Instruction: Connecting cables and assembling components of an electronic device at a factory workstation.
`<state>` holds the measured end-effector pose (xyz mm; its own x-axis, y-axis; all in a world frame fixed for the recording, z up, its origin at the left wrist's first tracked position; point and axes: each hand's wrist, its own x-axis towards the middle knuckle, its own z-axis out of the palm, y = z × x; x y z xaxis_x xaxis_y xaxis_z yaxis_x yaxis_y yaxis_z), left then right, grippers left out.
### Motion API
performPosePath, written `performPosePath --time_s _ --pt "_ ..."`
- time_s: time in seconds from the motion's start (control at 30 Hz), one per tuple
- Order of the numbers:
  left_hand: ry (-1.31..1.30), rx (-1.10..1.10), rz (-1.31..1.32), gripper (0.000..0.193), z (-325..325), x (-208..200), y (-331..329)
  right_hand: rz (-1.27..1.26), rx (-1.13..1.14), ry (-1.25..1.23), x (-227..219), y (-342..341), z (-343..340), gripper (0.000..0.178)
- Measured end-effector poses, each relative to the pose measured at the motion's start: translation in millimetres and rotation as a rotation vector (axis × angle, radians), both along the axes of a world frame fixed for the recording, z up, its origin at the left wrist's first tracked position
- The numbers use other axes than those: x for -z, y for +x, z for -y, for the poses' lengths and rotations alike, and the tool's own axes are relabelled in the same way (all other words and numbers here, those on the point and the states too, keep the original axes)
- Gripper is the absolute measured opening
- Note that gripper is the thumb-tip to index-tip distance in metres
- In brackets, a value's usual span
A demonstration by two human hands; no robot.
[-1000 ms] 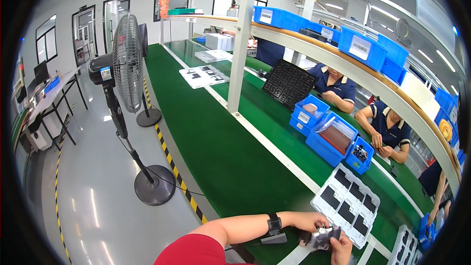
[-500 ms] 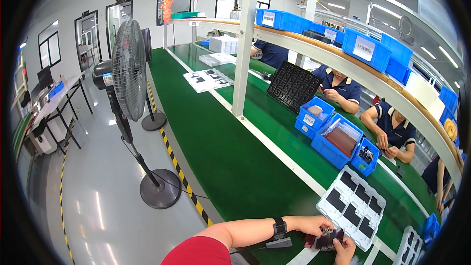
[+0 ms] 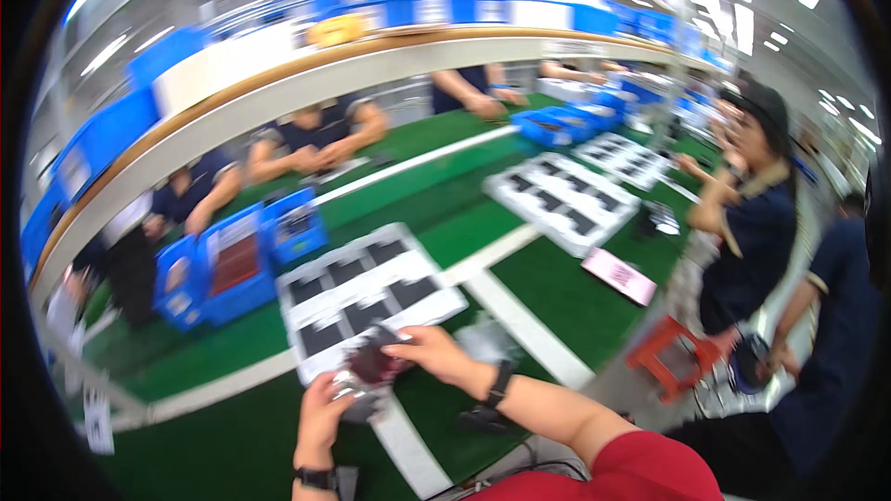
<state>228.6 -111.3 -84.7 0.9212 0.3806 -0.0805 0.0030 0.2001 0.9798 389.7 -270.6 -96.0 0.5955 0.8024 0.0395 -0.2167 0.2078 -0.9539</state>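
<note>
Low in the middle of the picture, both my hands meet over a dark reddish sheet-like piece (image 3: 373, 362) with shiny, crinkled clear film about it. My left hand (image 3: 322, 413) pinches its lower left, where the shiny film shows. My right hand (image 3: 434, 354) grips the upper right edge between thumb and fingers. Blur hides the piece's exact kind. Just beyond it lies a white tray (image 3: 445, 302) with several flat black parts in its pockets; the piece overlaps the tray's near edge in view. A crumpled clear plastic bag (image 3: 487, 341) lies right of my right hand.
Blue bins (image 3: 243, 301) stand left of the tray. Farther right are a second white tray (image 3: 583, 243) and a pink card (image 3: 619, 276). A shelf beam (image 3: 371, 63) crosses above the green bench. Co-workers sit opposite and at right, near a red stool (image 3: 673, 357).
The view has swung far to the right; the fan and aisle are gone, and co-workers on the right now show. Both hands still hold the reddish piece.
</note>
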Motion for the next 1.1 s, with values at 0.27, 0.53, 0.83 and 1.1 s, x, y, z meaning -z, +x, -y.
performPosePath --time_s 0.27,0.53,0.83,1.1 --pt "-0.259 -0.028 0.138 0.033 18.4 1.1 7.7 -0.410 0.061 0.177 -2.2 10.0 25.8 0.016" --pt "-0.715 0.028 0.101 0.034 -9.8 20.2 -7.6 -0.432 -0.096 0.202 -11.5 -12.9 14.1 0.022" --pt "-0.696 0.075 0.174 0.039 13.8 -4.6 0.2 -0.411 -0.249 0.237 -13.7 -12.5 17.9 0.027" --pt "-0.612 0.072 -0.022 0.043 -12.9 34.5 2.1 -0.302 -0.449 0.097 -11.5 -14.1 16.9 0.029"
